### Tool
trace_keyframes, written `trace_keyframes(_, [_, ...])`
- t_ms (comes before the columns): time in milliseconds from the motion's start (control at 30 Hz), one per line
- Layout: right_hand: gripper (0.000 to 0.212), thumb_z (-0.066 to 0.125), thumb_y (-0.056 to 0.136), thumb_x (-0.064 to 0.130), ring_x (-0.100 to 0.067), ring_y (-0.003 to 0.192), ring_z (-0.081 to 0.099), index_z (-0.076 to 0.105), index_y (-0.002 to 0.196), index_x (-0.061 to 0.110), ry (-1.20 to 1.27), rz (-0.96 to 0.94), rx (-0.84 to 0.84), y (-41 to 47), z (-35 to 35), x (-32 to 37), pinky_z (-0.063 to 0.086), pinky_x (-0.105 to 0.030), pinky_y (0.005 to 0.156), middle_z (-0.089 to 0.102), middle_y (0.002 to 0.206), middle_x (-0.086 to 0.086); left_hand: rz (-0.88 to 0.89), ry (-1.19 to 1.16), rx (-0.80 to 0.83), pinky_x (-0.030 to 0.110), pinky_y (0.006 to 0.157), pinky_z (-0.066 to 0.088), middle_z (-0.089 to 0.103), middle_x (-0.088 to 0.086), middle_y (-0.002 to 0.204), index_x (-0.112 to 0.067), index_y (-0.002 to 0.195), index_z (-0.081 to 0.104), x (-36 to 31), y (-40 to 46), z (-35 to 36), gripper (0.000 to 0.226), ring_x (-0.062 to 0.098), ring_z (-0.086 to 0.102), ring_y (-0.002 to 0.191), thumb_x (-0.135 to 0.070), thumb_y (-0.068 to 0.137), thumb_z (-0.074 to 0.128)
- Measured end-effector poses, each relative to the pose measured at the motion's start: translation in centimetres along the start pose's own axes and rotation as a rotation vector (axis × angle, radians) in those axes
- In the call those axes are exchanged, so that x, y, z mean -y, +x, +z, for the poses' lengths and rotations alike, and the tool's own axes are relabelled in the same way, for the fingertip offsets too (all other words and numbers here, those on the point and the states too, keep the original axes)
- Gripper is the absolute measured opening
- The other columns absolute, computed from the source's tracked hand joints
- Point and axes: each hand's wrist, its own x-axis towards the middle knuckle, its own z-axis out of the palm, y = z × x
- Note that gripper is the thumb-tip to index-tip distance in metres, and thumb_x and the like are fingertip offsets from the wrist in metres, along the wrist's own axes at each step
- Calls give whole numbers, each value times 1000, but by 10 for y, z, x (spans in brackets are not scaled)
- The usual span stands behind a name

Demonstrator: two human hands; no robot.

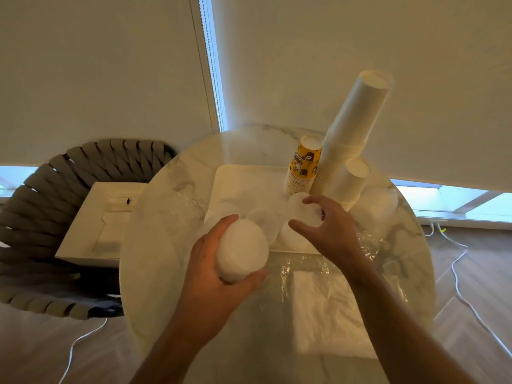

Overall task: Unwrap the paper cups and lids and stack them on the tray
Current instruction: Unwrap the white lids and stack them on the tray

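My left hand (210,261) grips a stack of white lids (241,249) just in front of the white tray (235,178). My right hand (324,223) holds another small stack of white lids (303,207) over the tray's right part, thumb and fingers curled round it. On the tray stand a tall stack of white paper cups (352,134), a shorter white stack (349,181) and a yellow printed stack (303,167), all upside down. More white lids (263,217) lie on the tray between my hands.
Crumpled clear wrapping (365,245) and a flat white bag (327,306) lie on the round marble table (155,245). A woven chair (41,203) holding a white box (94,225) stands at the left. White cables (460,289) run over the floor.
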Motion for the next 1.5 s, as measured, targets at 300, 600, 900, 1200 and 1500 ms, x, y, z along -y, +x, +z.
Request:
trace_keyframes(300, [56,83,75,37,-26,119,54,63,123,17,-322,-47,156,24,44,-57,46,-38,100,60,135,-3,2,-71,2,14,77,53,45,-29,129,-62,126,47,2,-10,-3,85,-8,48,118,-49,49,82])
trace_keyframes(600, [59,84,73,34,-28,121,52,59,124,19,-337,30,216,25,60,-72,48,-38,100,53,139,-3,-10,-83,-1,11,74,53,43,-36,126,-65,124,46,2,-19,-4,86,-13,47,116,-50,47,82])
trace_keyframes(900, [38,79,82,33,-27,133,42,60,114,23,-221,-68,60,5,27,-6,39,-46,109,49,144,0,6,-72,-7,12,77,53,45,-30,130,-65,124,46,4,-17,-7,85,-9,47,119,-50,49,82])
trace_keyframes(1200, [16,67,89,38,-1,110,53,61,102,32,18,-411,147,-74,-6,92,46,-21,91,57,116,19,33,-95,17,19,77,57,47,-33,125,-70,121,46,-2,-14,-4,82,-4,52,118,-51,50,82])
trace_keyframes(1500, [35,72,82,58,-5,104,53,58,107,36,-75,-506,209,-94,3,96,41,-12,79,52,124,17,88,-50,11,-2,78,42,47,-36,124,-52,131,47,-10,-12,-4,86,-18,47,116,-53,56,88])
